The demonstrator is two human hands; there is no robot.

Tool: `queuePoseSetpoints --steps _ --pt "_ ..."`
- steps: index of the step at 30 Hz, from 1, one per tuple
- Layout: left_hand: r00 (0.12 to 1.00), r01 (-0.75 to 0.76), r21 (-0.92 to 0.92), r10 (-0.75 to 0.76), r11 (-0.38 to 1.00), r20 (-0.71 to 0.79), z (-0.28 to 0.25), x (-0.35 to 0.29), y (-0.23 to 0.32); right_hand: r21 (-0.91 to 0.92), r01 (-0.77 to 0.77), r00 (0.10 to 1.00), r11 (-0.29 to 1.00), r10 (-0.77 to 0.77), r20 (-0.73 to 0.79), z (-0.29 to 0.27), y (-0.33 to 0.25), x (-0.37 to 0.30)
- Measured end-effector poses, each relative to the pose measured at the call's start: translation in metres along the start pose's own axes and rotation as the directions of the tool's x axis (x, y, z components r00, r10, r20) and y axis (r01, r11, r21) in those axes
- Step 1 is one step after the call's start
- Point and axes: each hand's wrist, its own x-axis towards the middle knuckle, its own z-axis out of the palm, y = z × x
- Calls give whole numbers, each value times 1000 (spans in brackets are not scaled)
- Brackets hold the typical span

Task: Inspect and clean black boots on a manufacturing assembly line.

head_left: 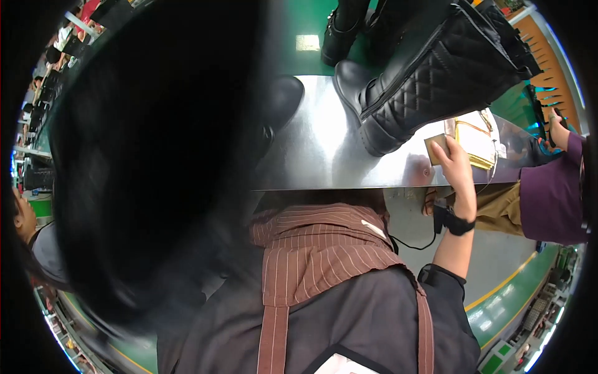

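Note:
My right hand is closed around a small flat tan block above the table's right part. Just left of it a tall black quilted boot leans to the right, its sole on the metal table. A second black boot's toe shows farther left. A large blurred black shape, very close up, fills the left half and overlaps that toe; I cannot make out for sure whether it is the same boot's shaft. My left hand does not show.
Beside my right hand lies a stack of white and yellow cloths or sheets. More black boots stand beyond the far edge. A person in purple is at the right, another person at the left. A cable hangs by my right wrist.

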Motion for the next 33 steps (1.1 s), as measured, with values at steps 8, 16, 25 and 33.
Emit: queuePoseSetpoints --steps 8,16,25,33 --pt "932 310 -416 -360 855 -45 61 81 -5 99 539 825 837 -500 -264 24 -17 1" --pt "977 209 -364 -213 908 27 59 77 -14 499 184 971 847 -236 42 64 -99 -3" --pt "981 159 -338 -110 928 159 65 66 22 150 531 817 834 -551 169 68 -160 -59" --pt "992 -124 -272 128 954 -3 24 63 61 125 571 785 812 -584 207 68 -141 -52"
